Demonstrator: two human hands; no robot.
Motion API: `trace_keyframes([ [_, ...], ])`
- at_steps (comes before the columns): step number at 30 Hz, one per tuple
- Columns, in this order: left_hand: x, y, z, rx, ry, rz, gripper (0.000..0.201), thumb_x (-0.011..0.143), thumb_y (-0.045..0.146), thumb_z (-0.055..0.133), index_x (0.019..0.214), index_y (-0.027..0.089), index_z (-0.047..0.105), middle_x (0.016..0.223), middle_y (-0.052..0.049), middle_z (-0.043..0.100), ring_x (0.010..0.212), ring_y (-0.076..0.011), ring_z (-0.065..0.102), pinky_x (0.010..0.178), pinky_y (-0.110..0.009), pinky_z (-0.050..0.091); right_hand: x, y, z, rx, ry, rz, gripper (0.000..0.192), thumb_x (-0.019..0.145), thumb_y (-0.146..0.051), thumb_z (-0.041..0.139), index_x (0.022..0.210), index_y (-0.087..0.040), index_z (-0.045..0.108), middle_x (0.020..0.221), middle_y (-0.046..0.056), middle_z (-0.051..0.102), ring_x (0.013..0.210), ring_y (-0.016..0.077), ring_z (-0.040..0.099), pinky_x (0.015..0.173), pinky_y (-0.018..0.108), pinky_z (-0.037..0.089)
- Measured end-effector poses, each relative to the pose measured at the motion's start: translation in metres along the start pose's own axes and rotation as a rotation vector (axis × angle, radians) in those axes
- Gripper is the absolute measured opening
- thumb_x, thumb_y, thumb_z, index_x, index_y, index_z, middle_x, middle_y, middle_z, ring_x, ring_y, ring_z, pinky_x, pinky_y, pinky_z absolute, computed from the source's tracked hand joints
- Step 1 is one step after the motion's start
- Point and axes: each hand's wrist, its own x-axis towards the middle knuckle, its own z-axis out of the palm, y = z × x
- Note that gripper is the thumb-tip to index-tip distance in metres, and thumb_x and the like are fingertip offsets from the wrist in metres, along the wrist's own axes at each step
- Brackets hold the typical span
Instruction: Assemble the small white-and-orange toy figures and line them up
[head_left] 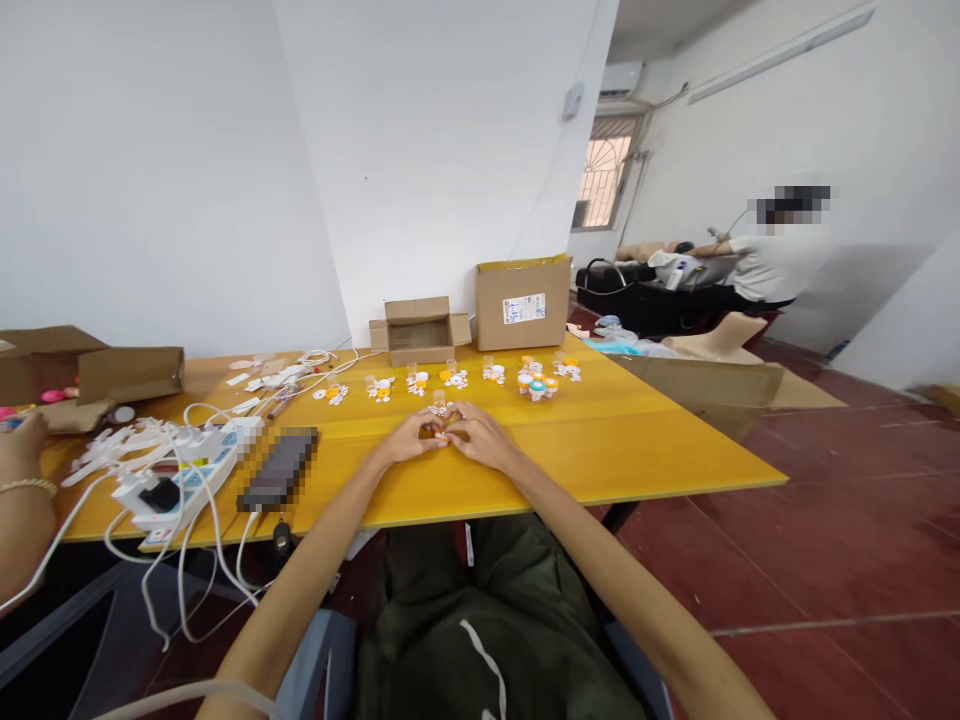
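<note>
My left hand (411,440) and my right hand (481,438) meet near the front of the yellow table. Their fingertips pinch a small orange-and-white plastic piece (442,436), too small to name exactly. Just beyond the fingers stands a little clear cup (439,397), with small white pieces (441,409) around its base, partly hidden by my hands. Farther back, a row of similar clear cups (412,371) stands among orange and white rings (384,394). To the right sits a cluster of small containers (537,389) with orange and teal tops.
An open cardboard box (420,345) and a closed one (523,305) stand along the back. On the left lie a phone (279,468), a power strip (202,470) and tangled white cables. Another person's hand (22,450) reaches in at far left; a person (780,260) sits across the room.
</note>
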Motion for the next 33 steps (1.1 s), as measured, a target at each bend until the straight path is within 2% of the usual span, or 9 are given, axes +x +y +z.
trace_keyframes([
  [22,0.0,0.001,0.001,-0.006,0.006,0.022,0.023,0.079,0.038,0.073,0.089,0.018,0.069,0.086,-0.003,0.065,0.081,-0.0167,0.059,0.081,-0.031,0.05,0.001,-0.001,-0.002,0.007,0.029,0.012,0.013,0.082,-0.013,0.066,0.078,-0.025,0.069,0.109,0.004,0.064,0.102,0.021,0.061,0.089,0.035,0.05],
  [30,0.0,0.004,0.001,-0.002,0.025,-0.006,0.021,0.077,0.036,0.075,0.089,0.018,0.071,0.088,-0.003,0.067,0.083,-0.017,0.059,0.083,-0.031,0.05,0.002,0.009,-0.004,-0.092,0.299,0.108,0.016,0.087,-0.015,0.058,0.08,-0.025,0.068,0.102,0.006,0.065,0.097,0.0217,0.061,0.087,0.036,0.051],
  [33,-0.001,0.005,0.0,0.005,0.027,-0.01,0.02,0.077,0.035,0.074,0.089,0.018,0.071,0.088,-0.003,0.067,0.083,-0.017,0.059,0.083,-0.031,0.05,0.002,0.013,-0.004,-0.125,0.333,0.164,0.018,0.087,-0.014,0.057,0.077,-0.025,0.067,0.1,0.007,0.064,0.096,0.0234,0.06,0.086,0.038,0.051],
])
